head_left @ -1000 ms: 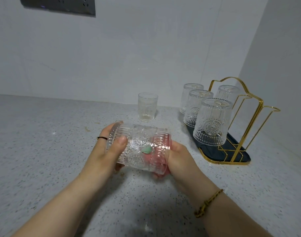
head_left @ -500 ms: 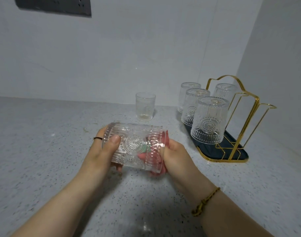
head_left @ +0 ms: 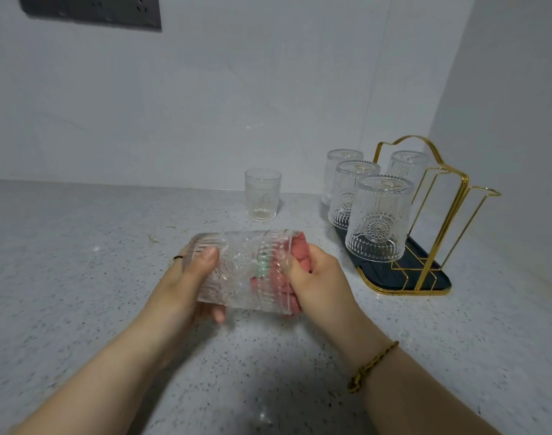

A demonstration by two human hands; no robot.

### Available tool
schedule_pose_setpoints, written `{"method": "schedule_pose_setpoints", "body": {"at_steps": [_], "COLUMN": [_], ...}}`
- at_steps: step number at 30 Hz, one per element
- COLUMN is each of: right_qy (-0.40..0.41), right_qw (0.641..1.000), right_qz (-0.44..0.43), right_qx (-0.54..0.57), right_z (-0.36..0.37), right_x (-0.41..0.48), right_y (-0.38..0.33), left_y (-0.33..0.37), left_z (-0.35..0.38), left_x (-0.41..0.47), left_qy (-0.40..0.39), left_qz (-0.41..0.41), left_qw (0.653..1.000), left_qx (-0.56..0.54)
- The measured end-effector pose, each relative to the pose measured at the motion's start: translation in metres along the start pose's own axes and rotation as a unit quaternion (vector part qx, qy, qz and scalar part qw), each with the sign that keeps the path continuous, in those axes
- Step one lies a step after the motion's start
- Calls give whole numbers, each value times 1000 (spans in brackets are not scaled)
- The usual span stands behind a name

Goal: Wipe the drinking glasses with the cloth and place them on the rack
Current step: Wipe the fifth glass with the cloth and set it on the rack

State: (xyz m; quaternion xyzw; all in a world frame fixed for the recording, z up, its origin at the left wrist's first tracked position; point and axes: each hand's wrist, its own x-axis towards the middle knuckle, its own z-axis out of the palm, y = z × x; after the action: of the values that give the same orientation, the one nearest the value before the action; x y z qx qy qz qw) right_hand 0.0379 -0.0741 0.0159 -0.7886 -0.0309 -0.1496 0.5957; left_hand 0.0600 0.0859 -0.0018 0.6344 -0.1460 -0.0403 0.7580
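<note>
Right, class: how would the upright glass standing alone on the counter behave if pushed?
Clear and ribbed, the lone glass is probably rigid and breakable. Upright on the smooth countertop, it likely slides; pushed high, it might tip.

Clear ribbed, embossed glass tumbler [head_left: 243, 268]: glossy, pattern raised in relief. Pink cloth [head_left: 299, 252]: matt, knobbly weave, soft-looking. Thin gold wire rack [head_left: 442, 233]: polished metal, bright glints. Dark tray [head_left: 441, 277] beneath: glossy, gold-edged. Grey speckled countertop [head_left: 80, 277]: smooth, stone-like, faint sheen. Pale grey wall [head_left: 237, 89]: matt, plain.
</note>
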Motion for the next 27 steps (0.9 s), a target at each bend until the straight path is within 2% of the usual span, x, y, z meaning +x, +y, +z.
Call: {"method": "schedule_pose_setpoints", "body": {"at_steps": [2, 3, 7, 10, 13, 16, 18, 21, 24, 27], "right_qy": [-18, -17, 12, 17, 8, -61, -119, -150, -118, -64], "right_qw": [998, 998, 996, 995, 999, 993, 966, 926, 895, 896], "right_qz": [45, 35, -85, -94, -39, 78, 153, 193, 213, 256], "right_qx": [40, 45, 0, -29, -1, 66, 168, 289, 374, 358], "right_z": [0, 1, 0, 0, 0, -2, -1, -4, -10, -14], "right_x": [0, -1, -3, -4, -1, 4, 6, 8, 11, 11], "right_y": [1, 0, -1, -1, 0, 6, 9, 6, 0, -2], "left_y": [1, 2, 4, 6, 5, 2, -1, 0, 6, 11], "left_z": [0, 1, 5, 5, 4, 1, -2, -8, -12, -16], "left_x": [0, -1, -6, -5, -3, 1, 5, 6, 7, 6], "left_qy": [24, 20, -43, -50, -42, -3, 31, 71, 103, 107], "left_qz": [37, 28, -113, -154, -117, -91, -87, -60, -21, 13], "left_qw": [999, 999, 992, 986, 989, 993, 993, 993, 989, 986], "left_qx": [21, 2, -32, -48, -76, -74, -69, -78, -101, -128]}}
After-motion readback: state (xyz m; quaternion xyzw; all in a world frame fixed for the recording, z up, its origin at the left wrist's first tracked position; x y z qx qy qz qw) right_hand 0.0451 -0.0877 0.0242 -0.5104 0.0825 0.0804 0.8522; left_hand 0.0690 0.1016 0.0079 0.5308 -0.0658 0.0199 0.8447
